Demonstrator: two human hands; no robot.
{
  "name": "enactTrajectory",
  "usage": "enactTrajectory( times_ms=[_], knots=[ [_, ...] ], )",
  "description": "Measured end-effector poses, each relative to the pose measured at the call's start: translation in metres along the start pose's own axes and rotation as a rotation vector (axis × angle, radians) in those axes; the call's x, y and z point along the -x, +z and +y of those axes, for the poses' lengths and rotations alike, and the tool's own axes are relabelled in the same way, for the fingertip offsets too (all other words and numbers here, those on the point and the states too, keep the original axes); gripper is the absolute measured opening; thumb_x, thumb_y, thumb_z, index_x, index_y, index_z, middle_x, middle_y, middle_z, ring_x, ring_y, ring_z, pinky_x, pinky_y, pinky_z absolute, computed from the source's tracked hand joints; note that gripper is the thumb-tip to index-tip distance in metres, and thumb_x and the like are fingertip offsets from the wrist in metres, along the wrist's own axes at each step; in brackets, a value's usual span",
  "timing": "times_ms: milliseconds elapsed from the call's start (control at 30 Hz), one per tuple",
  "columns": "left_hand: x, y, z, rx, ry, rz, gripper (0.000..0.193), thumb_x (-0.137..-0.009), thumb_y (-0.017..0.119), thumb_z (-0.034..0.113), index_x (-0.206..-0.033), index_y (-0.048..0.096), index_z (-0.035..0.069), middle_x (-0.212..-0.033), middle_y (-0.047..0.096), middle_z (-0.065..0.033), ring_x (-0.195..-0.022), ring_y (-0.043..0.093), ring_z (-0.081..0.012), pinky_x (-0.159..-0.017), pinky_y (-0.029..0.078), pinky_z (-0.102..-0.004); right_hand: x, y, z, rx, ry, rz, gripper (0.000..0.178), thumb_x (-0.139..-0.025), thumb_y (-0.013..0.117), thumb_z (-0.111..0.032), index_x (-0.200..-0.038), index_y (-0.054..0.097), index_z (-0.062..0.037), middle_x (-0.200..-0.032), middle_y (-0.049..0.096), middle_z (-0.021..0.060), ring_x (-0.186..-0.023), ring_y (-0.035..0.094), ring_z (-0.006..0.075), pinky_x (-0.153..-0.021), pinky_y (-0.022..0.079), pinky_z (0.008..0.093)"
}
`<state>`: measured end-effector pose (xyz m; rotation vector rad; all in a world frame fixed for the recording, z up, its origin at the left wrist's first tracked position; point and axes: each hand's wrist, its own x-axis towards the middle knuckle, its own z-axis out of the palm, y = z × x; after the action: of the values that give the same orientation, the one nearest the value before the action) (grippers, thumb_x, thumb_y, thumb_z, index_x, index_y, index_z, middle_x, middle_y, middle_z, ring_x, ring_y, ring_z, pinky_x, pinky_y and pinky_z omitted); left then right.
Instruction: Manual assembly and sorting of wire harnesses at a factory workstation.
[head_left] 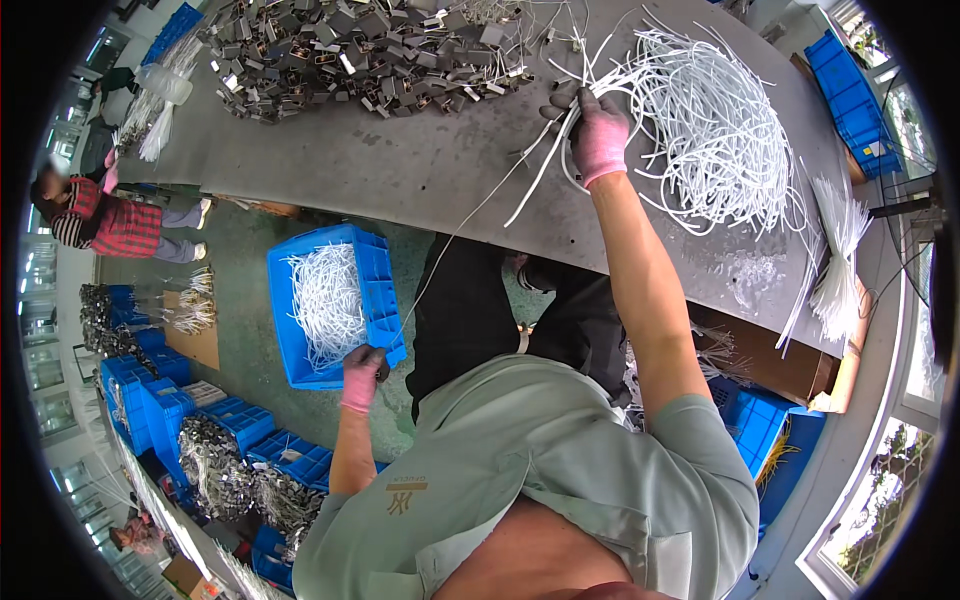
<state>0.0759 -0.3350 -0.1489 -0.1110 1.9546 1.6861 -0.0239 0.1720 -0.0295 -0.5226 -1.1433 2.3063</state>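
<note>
My right hand, in a pink and dark-grey glove, closes around several white wires over the grey table. Their loose ends stick out on both sides of the fist. Just right of it spreads a big tangled pile of white wires. My left hand, gloved alike, is pinched at the near right corner of a blue crate. A thin pale wire runs from beside its fingers up toward my right hand. More white wires lie inside the crate on the floor.
A heap of dark, block-shaped parts covers the far left of the table. A white wire bundle hangs at the right edge. Filled blue crates stand at lower left. Another person stands at far left.
</note>
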Motion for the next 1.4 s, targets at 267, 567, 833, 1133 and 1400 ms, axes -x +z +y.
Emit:
enactTrajectory(
  times_ms=[267,567,833,1133,1400],
  knots=[
    [-0.008,0.032,0.027,0.036,-0.009,-0.009,0.033,-0.084,0.065,0.023,-0.062,0.049,0.005,-0.053,0.049,-0.0043,-0.043,0.042,-0.0110,-0.042,0.030,-0.0271,0.031,0.013,0.011,0.053,0.145,-0.065,0.027,-0.094,0.052,-0.017,-0.110,0.046,0.0039,-0.090,0.064,0.0187,-0.073,0.067,0.0306,-0.060,0.054,0.0362],
    [-0.034,0.109,0.089,-0.124,0.035,0.232,0.039,-0.084,0.067,0.026,-0.057,0.048,0.007,-0.049,0.046,-0.0007,-0.042,0.041,-0.0098,-0.041,0.029,-0.0271,0.039,0.015,-0.015,0.178,0.039,-0.186,0.026,-0.091,0.060,-0.014,-0.108,0.060,0.0054,-0.097,0.067,0.0135,-0.078,0.065,0.0198,-0.073,0.052,0.0315],
    [-0.074,0.163,0.131,0.085,0.111,0.113,0.047,-0.090,0.058,0.040,-0.058,0.047,0.008,-0.047,0.044,-0.0024,-0.037,0.038,-0.0118,-0.037,0.025,-0.0252,0.109,0.031,0.027,0.539,0.077,-0.347,0.020,-0.085,0.067,-0.014,-0.095,0.064,0.0028,-0.076,0.062,0.0012,-0.068,0.054,0.0077,-0.061,0.043,0.0227],
    [-0.082,0.191,0.150,0.135,0.149,-0.043,0.053,-0.093,0.050,0.051,-0.061,0.048,0.008,-0.048,0.045,-0.0033,-0.038,0.039,-0.0109,-0.036,0.026,-0.0243,0.118,0.038,-0.005,0.488,0.069,-0.334,0.017,-0.089,0.061,-0.015,-0.089,0.062,0.0013,-0.070,0.062,0.0032,-0.063,0.057,0.0078,-0.060,0.043,0.0229],
    [-0.065,0.201,0.159,0.296,0.010,-0.406,0.049,-0.094,0.047,0.048,-0.072,0.053,0.005,-0.049,0.044,-0.0025,-0.038,0.039,-0.0114,-0.036,0.027,-0.0234,0.102,0.027,-0.017,0.746,-0.090,-0.219,0.014,-0.086,0.063,-0.012,-0.084,0.061,0.0024,-0.062,0.057,0.0024,-0.049,0.051,0.0078,-0.045,0.039,0.0228]
  ],
)
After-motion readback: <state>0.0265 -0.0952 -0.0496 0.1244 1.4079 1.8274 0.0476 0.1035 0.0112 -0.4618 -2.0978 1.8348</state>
